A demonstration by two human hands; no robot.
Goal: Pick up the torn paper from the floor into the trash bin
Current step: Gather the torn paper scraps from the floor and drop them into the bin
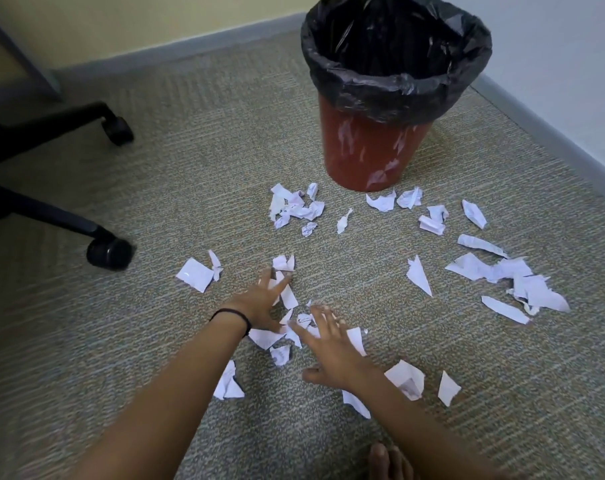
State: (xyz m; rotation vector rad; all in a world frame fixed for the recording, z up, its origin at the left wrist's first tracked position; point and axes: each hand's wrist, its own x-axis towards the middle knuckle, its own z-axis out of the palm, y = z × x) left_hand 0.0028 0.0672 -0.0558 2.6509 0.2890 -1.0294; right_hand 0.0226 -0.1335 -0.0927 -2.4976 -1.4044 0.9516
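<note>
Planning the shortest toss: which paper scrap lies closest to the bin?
The scrap at the base of the bin, left of a pair there; all others lie farther out.

Ahead of my left hand [259,303] and right hand [332,351], I read a lane of mostly bare carpet [358,271] running forward to the trash bin [374,150], with torn paper [296,209] clustered on its left and further scraps on its right. The bin stands upright, mouth open to the top, black liner [394,88] folded over the rim. On the left, two chair legs [51,216] with casters [108,252] sit low on the carpet, well apart from the scraps. The baseboard [554,145] bounds the right side, near the bin.
</note>
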